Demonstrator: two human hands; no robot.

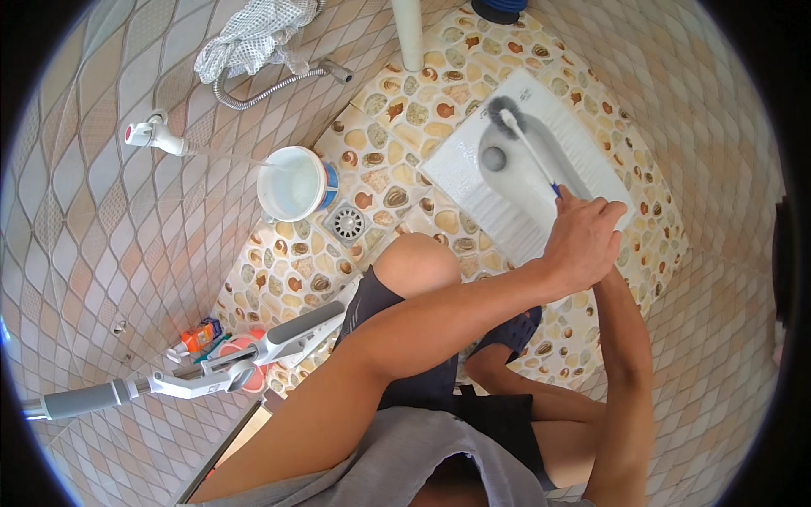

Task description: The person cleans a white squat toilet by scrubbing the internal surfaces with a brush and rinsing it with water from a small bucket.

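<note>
My left hand (pixel 583 238) is closed around the blue grip of a toilet brush (pixel 530 148), at the front end of a white squat toilet (pixel 473 182). The brush has a white shaft, and its round grey bristle head rests at the far end of the basin, beside the dark round drain hole. From the lower right my right forearm (pixel 623 338) reaches up to the same spot. My right hand lies mostly hidden behind the left one, so its fingers do not show.
Water runs from a white wall tap (pixel 156 135) into a white bucket (pixel 291 193). A square floor drain (pixel 347 223) lies beside it. A grey-and-white tubular frame (pixel 253 359), an orange bottle (pixel 196 340) and a pink basin (pixel 255 382) stand at left. A white pipe (pixel 408 34) rises at the back.
</note>
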